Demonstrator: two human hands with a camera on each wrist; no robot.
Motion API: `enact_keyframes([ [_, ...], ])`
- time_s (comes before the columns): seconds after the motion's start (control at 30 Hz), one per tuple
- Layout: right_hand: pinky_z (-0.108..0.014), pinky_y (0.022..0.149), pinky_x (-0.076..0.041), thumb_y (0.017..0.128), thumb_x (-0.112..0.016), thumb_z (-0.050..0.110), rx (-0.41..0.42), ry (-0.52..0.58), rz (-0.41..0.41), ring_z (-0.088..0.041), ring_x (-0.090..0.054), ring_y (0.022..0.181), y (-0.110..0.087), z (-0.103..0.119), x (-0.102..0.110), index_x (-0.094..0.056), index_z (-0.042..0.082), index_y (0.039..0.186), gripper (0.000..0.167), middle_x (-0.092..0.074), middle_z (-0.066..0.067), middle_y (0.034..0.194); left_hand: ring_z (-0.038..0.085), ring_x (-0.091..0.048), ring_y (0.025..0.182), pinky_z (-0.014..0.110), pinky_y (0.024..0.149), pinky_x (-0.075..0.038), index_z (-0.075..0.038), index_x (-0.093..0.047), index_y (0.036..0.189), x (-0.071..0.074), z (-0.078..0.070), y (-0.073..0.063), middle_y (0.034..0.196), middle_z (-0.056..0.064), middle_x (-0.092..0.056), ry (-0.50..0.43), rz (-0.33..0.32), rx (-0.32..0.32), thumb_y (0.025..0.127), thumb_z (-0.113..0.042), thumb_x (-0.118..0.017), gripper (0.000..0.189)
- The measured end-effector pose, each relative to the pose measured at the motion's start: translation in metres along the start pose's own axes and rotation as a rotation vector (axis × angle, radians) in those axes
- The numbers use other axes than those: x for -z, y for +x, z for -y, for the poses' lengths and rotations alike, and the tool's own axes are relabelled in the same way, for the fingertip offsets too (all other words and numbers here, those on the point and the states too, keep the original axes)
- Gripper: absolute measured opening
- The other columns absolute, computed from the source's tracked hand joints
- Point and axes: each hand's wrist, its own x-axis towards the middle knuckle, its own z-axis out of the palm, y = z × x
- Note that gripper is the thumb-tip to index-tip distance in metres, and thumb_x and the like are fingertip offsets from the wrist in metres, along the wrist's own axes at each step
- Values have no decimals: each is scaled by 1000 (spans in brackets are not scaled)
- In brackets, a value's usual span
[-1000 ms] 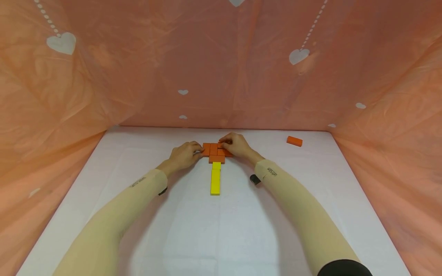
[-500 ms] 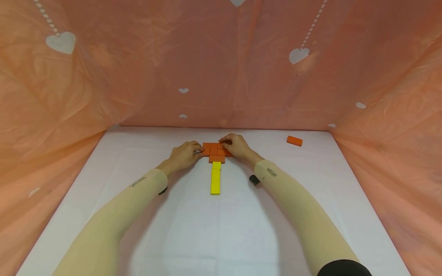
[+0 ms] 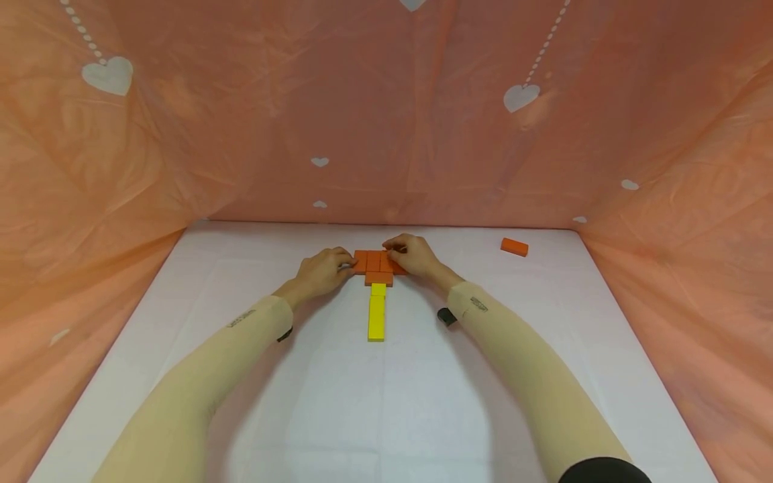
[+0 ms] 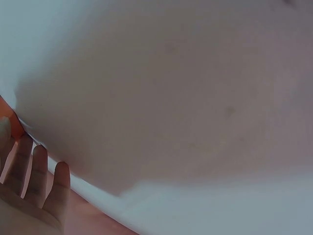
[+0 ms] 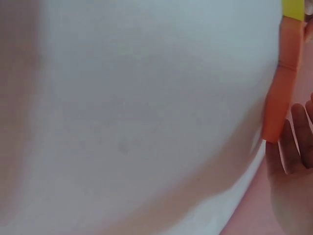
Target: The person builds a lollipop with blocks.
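Observation:
Several orange blocks [image 3: 374, 261] lie side by side on the white table, with one orange block [image 3: 378, 278] crosswise in front of them. From that one a small yellow block [image 3: 378, 290] and a longer yellow block [image 3: 376, 318] run toward the person. My left hand [image 3: 323, 272] touches the left end of the orange row with fairly straight fingers. At the right end, thumb and forefinger of my right hand [image 3: 417, 256] pinch an orange block, partly hidden by the hand. The right wrist view shows orange blocks [image 5: 279, 100] beside the right fingers.
A single orange block [image 3: 514, 247] lies apart at the back right of the table [image 3: 435, 402]. Peach curtains [image 3: 374, 121] with white hearts hang behind and at both sides.
The orange block under my right fingers has shifted slightly, and the dark crosswise line beside it no longer shows. Both hands stay nearly in place.

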Motion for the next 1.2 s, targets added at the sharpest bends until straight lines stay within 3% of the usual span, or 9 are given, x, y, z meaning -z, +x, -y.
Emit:
enact_keyframes([
  [0.27, -49, 112, -47, 104, -63, 19, 29, 32, -59, -30, -59, 127, -16, -5, 19, -70, 7, 133, 32, -67, -10, 135, 31, -58, 130, 63, 97, -51, -13, -70, 136, 1, 0, -1, 141, 5, -64, -7, -12, -12, 106, -27, -62, 34],
  [0.53, -48, 109, -49, 102, -66, 11, 69, -11, -150, -32, -61, 126, -38, -28, 58, -72, 1, 129, 30, -69, -15, 132, 30, -59, 130, 63, 97, -51, -13, -69, 137, 0, 1, -1, 140, 5, -64, 12, -18, -11, 106, -27, -62, 34],
  [0.83, -51, 110, -47, 103, -63, 9, -45, -28, -216, -39, -57, 130, -73, -67, 105, -67, -3, 132, 33, -63, -22, 138, 30, -58, 130, 63, 98, -50, -14, -69, 137, 0, 4, -1, 140, 5, -63, 10, -8, 1, 106, -29, -63, 35],
  [1.2, -61, 108, -45, 101, -60, 6, -197, -99, -369, -49, -54, 128, -121, -111, 150, -64, -5, 136, 37, -56, -31, 140, 31, -58, 129, 64, 98, -49, -14, -70, 136, -1, 0, 0, 141, 6, -63, -13, -16, -8, 106, -29, -63, 34],
])
